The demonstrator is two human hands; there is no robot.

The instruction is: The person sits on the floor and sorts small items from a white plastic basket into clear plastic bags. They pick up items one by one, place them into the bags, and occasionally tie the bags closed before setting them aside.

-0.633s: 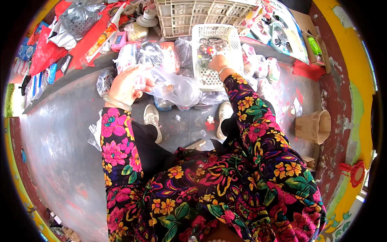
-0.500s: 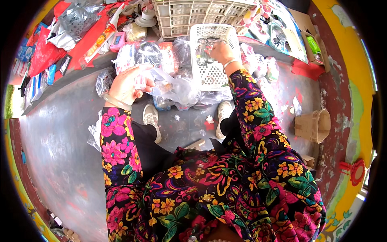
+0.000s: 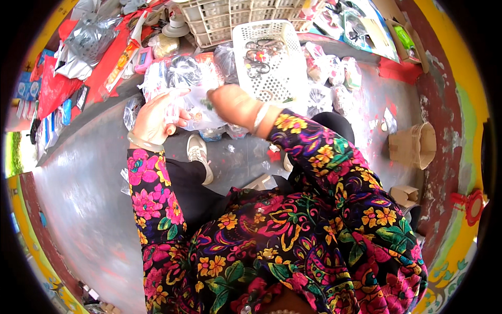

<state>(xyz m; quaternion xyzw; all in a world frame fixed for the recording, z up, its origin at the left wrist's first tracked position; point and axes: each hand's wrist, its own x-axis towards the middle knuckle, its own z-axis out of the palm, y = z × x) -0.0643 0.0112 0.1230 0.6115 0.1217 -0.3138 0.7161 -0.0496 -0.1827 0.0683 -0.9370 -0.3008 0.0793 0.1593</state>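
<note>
Pinched between the thumb and fingers of the person's left hand (image 3: pixel 157 118) is a clear, thin plastic bag (image 3: pixel 197 116), stretched out toward the right. The right hand (image 3: pixel 235 106) is at the bag's far side, back upward, fingers curled; from here I cannot tell whether they are clamped on the plastic or on something else. A bit of green shows near those fingertips.

Just beyond the right hand sits a white, perforated plastic basket (image 3: pixel 257 83), with dark-looped metal items (image 3: pixel 259 57) lying in its far half. Behind it stands a large beige slatted plastic crate (image 3: pixel 230 26). Filled clear plastic bags (image 3: pixel 183 70) are packed to the basket's left, and more lie on its right. Below the hands, a white sneaker (image 3: pixel 197 152) rests on the grey floor (image 3: pixel 94 193). Well apart, on the right, stands an open brown cardboard box (image 3: pixel 405 146).
</note>
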